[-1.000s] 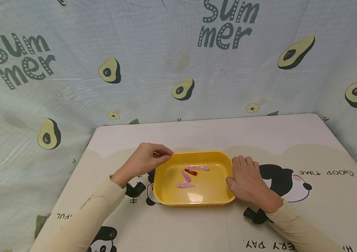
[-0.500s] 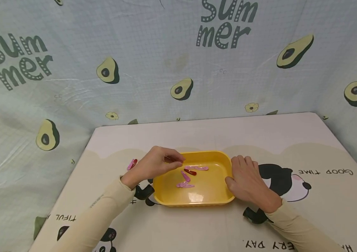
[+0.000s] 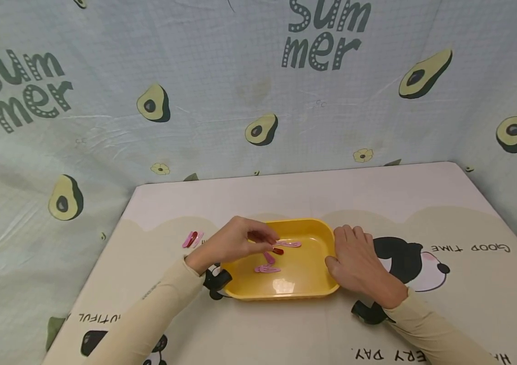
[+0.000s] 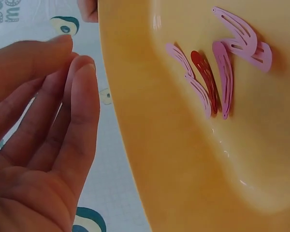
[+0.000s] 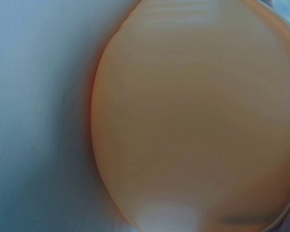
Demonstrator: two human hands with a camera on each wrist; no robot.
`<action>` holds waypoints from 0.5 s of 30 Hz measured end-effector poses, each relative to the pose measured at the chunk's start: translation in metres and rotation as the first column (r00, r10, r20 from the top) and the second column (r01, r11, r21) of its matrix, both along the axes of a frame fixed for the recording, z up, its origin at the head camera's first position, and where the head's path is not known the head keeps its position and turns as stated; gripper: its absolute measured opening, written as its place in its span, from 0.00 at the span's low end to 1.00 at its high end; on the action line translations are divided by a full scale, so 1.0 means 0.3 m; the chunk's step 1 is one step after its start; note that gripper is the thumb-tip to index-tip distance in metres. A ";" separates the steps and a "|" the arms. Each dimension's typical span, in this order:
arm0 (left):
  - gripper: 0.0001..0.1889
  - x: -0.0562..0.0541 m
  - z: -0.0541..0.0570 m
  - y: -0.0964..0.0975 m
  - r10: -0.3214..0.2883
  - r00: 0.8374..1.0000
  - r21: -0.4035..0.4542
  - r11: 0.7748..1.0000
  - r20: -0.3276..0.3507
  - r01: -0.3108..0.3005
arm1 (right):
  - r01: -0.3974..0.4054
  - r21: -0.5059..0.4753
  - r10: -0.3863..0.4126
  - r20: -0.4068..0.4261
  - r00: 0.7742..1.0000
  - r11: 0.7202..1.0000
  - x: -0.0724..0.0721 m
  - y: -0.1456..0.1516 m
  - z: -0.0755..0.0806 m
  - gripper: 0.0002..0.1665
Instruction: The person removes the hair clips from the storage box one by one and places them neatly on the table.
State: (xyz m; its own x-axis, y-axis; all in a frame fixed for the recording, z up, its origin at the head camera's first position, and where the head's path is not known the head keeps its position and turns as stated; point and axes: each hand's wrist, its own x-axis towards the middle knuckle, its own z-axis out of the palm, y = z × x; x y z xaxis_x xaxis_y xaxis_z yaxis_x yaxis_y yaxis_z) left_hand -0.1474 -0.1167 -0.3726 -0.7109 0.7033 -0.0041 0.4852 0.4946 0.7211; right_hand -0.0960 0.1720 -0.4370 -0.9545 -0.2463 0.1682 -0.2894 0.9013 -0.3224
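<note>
A yellow plastic tray (image 3: pixel 306 281) sits on the table. Its right rim is gripped by my right hand (image 3: pixel 358 263), with the thumb at the inner side. My left hand (image 3: pixel 240 241) hovers over the tray's left part, fingers loosely bent and nothing between them. Close to its fingertips lie a red snap hair clip (image 3: pixel 278 251), a pink hair clip (image 3: pixel 269 257) and light pink hair clips (image 3: pixel 291 244). Two overlapping pink clips (image 3: pixel 267 269) lie nearer the front; the left wrist view shows this pink pair (image 4: pixel 246 41) too. The right wrist view shows mostly blurred tray underside (image 5: pixel 193 111).
On the table left of the tray, a pink clip (image 3: pixel 187 239), a red clip (image 3: pixel 192 240) and a light pink clip (image 3: pixel 199 239) lie side by side. A printed cloth with panda figures covers the table (image 3: pixel 285 332). An avocado-patterned curtain (image 3: pixel 212 61) hangs behind.
My left hand has moved right, from the tray's left rim to above the clips inside. The clips on the table have come into sight behind it. My right hand stays on the rim.
</note>
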 end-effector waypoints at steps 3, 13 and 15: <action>0.11 -0.003 -0.007 0.006 -0.045 0.998 0.021 0.999 0.047 0.044 | -0.001 0.002 0.001 -0.003 1.000 1.000 0.001 0.000 0.000 0.13; 0.13 -0.020 -0.031 0.026 -0.107 0.991 0.015 0.994 0.077 0.106 | 0.000 -0.001 0.000 -0.006 1.000 1.000 -0.006 0.001 -0.005 0.13; 0.12 -0.023 -0.036 0.030 -0.114 0.990 0.014 0.993 0.077 0.113 | 0.001 -0.001 -0.001 -0.007 1.000 1.000 -0.006 0.002 -0.007 0.13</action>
